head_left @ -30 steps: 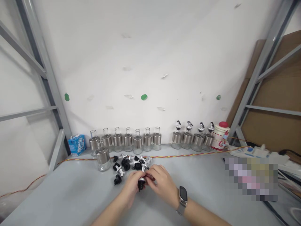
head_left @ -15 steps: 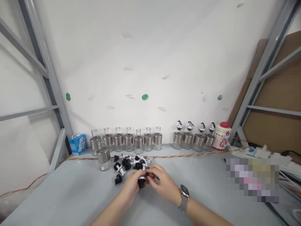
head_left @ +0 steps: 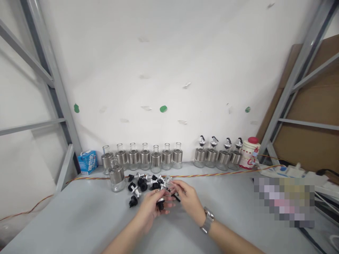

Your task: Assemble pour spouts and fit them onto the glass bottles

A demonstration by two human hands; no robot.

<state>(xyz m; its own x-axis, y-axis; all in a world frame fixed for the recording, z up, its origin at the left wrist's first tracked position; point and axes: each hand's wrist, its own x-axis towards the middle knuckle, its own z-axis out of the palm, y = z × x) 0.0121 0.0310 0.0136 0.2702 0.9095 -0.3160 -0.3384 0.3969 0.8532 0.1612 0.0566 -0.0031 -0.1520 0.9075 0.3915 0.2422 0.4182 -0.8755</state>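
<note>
My left hand (head_left: 149,207) holds a bottle pourer (head_left: 160,204) with a silver collar, its black stopper end pointing down towards me. Close on the right, my right hand (head_left: 188,197) has its thumb and fingers pinched on a small black stick-like piece (head_left: 176,198); its exact kind is unclear. Just beyond the hands lies a pile of black and silver pourers (head_left: 143,185). One loose black-ended pourer (head_left: 133,201) rests left of my left hand. A glass bottle with a steel band (head_left: 117,175) stands upright at the pile's left.
Several open-necked bottles (head_left: 144,157) line the wall. Further right stand several bottles fitted with pourers (head_left: 212,155), beside a cream jar with a red lid (head_left: 249,153). A blue carton (head_left: 87,162) sits far left. A twisted cable (head_left: 190,176) crosses the table; a power strip (head_left: 288,171) lies right.
My right hand has drawn slightly right, away from the pourer, bringing the black stick-like piece into view. My left hand keeps the pourer, its fingers now more spread beneath it.
</note>
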